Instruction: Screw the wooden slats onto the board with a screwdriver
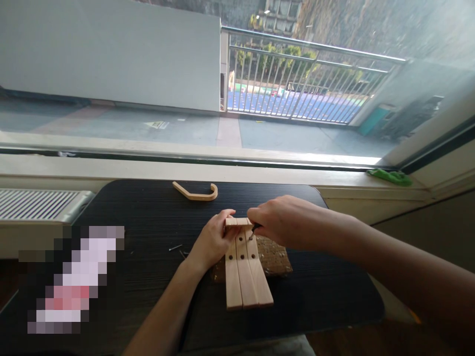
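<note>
Three wooden slats (247, 282) lie side by side on a brown pad (276, 257) on the desk (129, 222), with one crosspiece (237, 222) across their far ends. They look light, stiff and smooth, best gripped by the outer edges. The left hand (212, 242) curls around their far left edge, the right hand (282, 222) pinches a small dark tool (255, 228) there, and one curved wooden piece (196, 194) lies well apart.

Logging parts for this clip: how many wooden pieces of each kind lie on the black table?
Long wooden slats: 3
Short wooden crosspiece: 1
Curved wooden piece: 1
Total: 5
</note>
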`<state>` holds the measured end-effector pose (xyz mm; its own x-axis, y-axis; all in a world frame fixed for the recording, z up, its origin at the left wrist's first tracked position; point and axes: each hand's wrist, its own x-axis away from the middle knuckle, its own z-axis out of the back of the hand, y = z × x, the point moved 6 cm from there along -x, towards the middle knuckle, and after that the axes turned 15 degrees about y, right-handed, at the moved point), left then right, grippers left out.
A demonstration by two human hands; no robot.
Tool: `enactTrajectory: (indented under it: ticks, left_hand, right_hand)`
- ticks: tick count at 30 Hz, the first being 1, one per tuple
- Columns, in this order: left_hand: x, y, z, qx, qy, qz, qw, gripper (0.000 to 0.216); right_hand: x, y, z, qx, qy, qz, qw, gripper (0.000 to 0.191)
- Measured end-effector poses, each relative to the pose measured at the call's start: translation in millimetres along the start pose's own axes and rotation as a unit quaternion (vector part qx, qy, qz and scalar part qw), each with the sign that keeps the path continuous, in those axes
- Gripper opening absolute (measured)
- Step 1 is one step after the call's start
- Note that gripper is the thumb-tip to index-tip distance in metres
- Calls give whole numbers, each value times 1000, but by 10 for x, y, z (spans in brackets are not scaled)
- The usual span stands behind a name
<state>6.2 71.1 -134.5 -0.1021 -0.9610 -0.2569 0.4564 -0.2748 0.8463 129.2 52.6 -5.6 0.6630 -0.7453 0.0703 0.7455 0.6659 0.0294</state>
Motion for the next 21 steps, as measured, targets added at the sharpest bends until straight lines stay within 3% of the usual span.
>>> enactTrajectory:
  ticks: [21]
  left_hand:
    - [1, 6, -2, 5, -2, -5, 1000, 31]
  right_hand:
    - [-11, -4, -29, 23, 28, -41, 999, 16]
